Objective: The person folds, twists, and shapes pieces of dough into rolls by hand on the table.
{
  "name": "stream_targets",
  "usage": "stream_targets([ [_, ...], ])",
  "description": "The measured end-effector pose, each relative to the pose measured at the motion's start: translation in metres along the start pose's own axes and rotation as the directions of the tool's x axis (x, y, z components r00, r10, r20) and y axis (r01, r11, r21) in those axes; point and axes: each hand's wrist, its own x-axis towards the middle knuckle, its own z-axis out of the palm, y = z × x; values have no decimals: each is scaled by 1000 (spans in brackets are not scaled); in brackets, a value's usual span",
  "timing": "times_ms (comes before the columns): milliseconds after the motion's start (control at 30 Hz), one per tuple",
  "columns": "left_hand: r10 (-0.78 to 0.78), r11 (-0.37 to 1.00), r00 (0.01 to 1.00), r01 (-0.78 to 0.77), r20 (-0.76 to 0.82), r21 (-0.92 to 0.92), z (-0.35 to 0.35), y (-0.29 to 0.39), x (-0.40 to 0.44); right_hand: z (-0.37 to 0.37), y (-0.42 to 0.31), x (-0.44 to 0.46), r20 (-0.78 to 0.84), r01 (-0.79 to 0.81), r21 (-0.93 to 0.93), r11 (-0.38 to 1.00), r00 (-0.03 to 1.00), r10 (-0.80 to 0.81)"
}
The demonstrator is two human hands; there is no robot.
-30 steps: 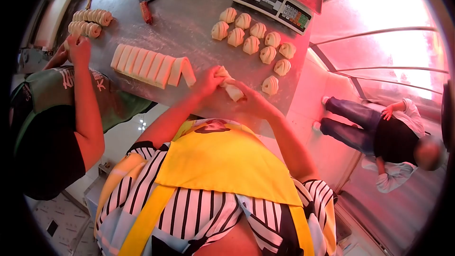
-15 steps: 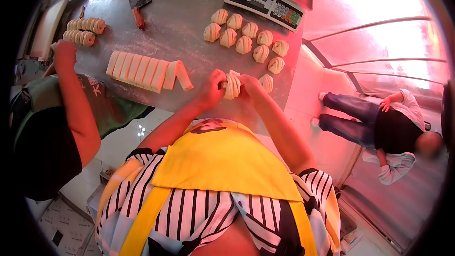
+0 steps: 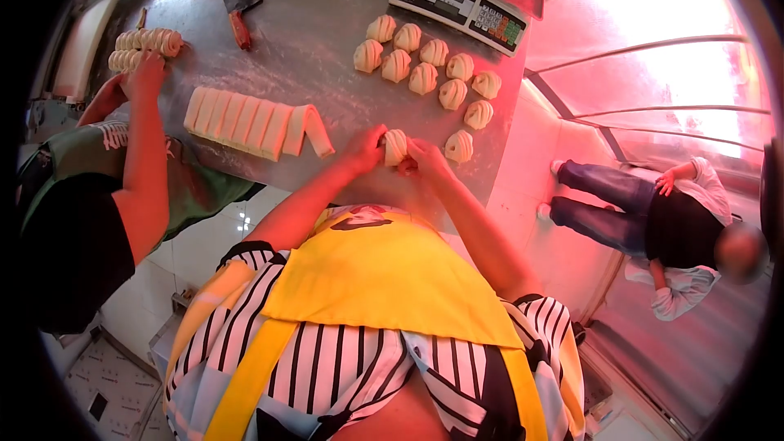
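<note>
Between my two hands, just above the table's near edge, is a twisted dough roll [image 3: 395,148] with ridged strands. My left hand [image 3: 367,148] grips its left side with bent fingers. On the other side my right hand [image 3: 424,158] pinches the roll's lower right. To the left lies a row of cut dough strips [image 3: 237,121], the last one folded over and leaning away from the rest. Several finished dough twists [image 3: 422,78] sit in rows to the right, the closest dough twist [image 3: 459,146] beside my right hand.
A digital scale [image 3: 457,6] stands at the back right of the metal table [image 3: 302,49]. A scraper with a red handle [image 3: 239,30] lies at the back. At left a co-worker's hand [image 3: 147,75] touches coiled dough rolls [image 3: 166,42]. A person [image 3: 682,224] stands at right.
The dough roll in my hands has become more compact and rounded as its strands wrapped round. The co-worker's hand has moved right onto the coiled rolls.
</note>
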Motion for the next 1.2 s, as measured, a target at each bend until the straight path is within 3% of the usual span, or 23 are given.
stream_targets([
  [100, -184, 983, 979, 184, 85, 5, 4, -1, -5, -11, 16, 4, 99, 142, -233, 962, 988, -121],
  [200, -404, 884, 885, 442, 232, -148, -5, 15, -13, -9, 15, 1, 99, 187, -523, 832, 982, -159],
  [267, -49, 999, 998, 49, -47, 8, 14, -14, -17, -8, 10, 0, 96, 137, -475, 869, 990, -104],
  [300, 158, 982, 974, -139, -162, 126, 21, -25, -16, -7, 8, 1, 99, 115, -451, 885, 992, -78],
  [333, -50, 999, 997, 50, -59, -7, 12, -9, -16, -8, 18, 8, 72, 139, -450, 882, 990, -120],
  [400, -407, 873, 889, 446, 211, -197, -7, 21, -16, -7, 35, 21, 20, 190, -452, 872, 979, -203],
  [500, -452, 780, 822, 552, 347, -293, -16, 20, -18, -7, 45, 21, 89, 407, -796, 449, 811, -578],
  [600, -438, 874, 878, 466, 193, -139, -3, 17, -20, -6, 14, 8, 60, 147, -503, 852, 989, -136],
  [667, -156, 973, 987, 161, -43, 165, 13, -3, -24, -7, 20, 18, 15, 133, -552, 823, 989, -150],
  [700, 19, 942, 992, 23, -121, 336, 14, -1, -25, -4, 20, 19, -6, 125, -576, 808, 988, -157],
  [800, -346, 932, 929, 356, 131, -65, 3, 5, -28, 2, 20, 17, -35, 104, -814, 571, 973, -227],
  [900, -484, 821, 844, 529, 230, -214, -4, 20, -24, 5, 16, 14, -30, 112, -913, 392, 940, -338],
  [1000, -485, 866, 860, 497, 158, -46, -7, 33, -25, 1, 21, 20, 18, 140, -951, 274, 915, -404],
  [1100, -292, 948, 955, 295, -42, 116, 5, 17, -29, -2, 19, 24, 41, 156, -941, 299, 933, -357],
  [1200, -227, 946, 969, 244, -101, 212, 13, 6, -25, 5, 13, 20, -12, 91, -960, 266, 932, -362],
])
